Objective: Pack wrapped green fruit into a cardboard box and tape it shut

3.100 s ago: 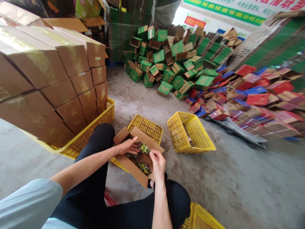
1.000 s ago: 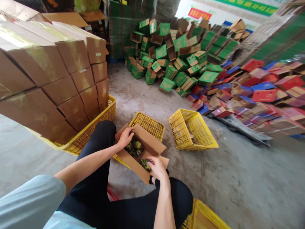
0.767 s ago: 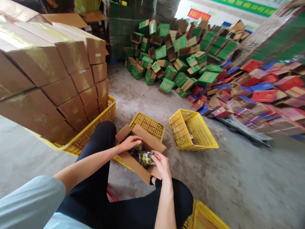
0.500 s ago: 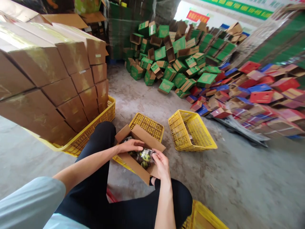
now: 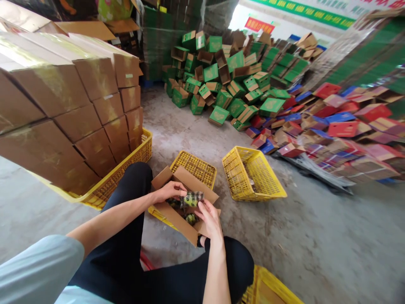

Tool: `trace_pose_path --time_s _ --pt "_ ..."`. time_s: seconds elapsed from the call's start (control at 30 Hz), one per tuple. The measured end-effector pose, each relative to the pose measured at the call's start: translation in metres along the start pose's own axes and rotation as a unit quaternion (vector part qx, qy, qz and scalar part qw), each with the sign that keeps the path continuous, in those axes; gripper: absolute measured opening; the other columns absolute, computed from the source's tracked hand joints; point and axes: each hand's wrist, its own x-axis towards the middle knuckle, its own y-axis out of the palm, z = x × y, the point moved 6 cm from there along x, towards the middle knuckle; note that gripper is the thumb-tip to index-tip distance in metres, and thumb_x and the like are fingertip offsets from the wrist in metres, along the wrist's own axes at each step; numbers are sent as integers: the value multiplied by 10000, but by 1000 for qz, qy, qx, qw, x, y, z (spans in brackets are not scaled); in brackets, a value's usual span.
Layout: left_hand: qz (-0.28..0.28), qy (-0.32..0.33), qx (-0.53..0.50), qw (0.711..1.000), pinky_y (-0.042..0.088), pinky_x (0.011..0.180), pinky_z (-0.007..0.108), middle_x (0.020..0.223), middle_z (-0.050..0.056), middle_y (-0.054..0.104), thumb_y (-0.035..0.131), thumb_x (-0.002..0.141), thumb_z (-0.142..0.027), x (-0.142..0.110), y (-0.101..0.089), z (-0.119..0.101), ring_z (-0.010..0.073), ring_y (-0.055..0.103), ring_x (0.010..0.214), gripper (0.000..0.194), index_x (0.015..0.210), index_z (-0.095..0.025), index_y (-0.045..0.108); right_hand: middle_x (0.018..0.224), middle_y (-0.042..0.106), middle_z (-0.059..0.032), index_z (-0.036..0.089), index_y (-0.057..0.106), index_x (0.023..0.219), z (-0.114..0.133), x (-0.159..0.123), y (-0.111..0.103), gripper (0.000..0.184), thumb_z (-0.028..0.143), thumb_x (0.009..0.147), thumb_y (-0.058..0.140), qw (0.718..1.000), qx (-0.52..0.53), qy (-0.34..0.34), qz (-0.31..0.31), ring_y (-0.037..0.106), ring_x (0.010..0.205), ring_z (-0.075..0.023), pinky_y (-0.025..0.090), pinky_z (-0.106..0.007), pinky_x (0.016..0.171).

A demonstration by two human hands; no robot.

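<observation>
Over an open cardboard box [image 5: 177, 223], a small packet [image 5: 193, 199] in shiny clear wrap with a yellow-green and black pattern is held level. My left hand [image 5: 168, 191] pinches its left end between thumb and fingers. At its right end, my right hand [image 5: 210, 218] grips the lower corner with the fingertips. Inside the box, below the held one, lies a similar packet [image 5: 191, 218]. More dark wrapped shapes sit partly hidden under my left hand. The box rests on an upturned yellow plastic crate [image 5: 198, 168] between my legs, its flaps spread outward.
Taped brown cartons [image 5: 80, 118] are stacked in a yellow crate [image 5: 122, 174] at my left. Another yellow crate [image 5: 268, 175] stands tilted on the floor to the right. Beyond lie heaped green boxes [image 5: 223, 99] and red and blue boxes [image 5: 341, 128]. A yellow crate [image 5: 268, 287] is by my right knee.
The packet has been raised slightly and turned more level. My left hand has moved in from above the box contents to grip its left end. My right hand has shifted its hold lower.
</observation>
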Motion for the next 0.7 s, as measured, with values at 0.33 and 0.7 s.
trace_pose_path --time_s 0.33,0.7 --pt "-8 -13 -90 996 563 782 293 1262 131 700 852 743 -408 0 3 1 187 689 922 543 1234 -204 741 825 787 -63 192 749 913 1 4 -3 507 570 624 921 998 47 -15 -31 764 716 -229 646 -351 707" --pt "50 33 -46 997 518 911 356 1049 104 780 911 696 -384 -1 6 -3 203 706 880 622 1248 -145 752 826 789 -62 194 750 935 0 6 -9 507 576 642 909 996 51 -33 -58 771 745 -239 649 -363 726"
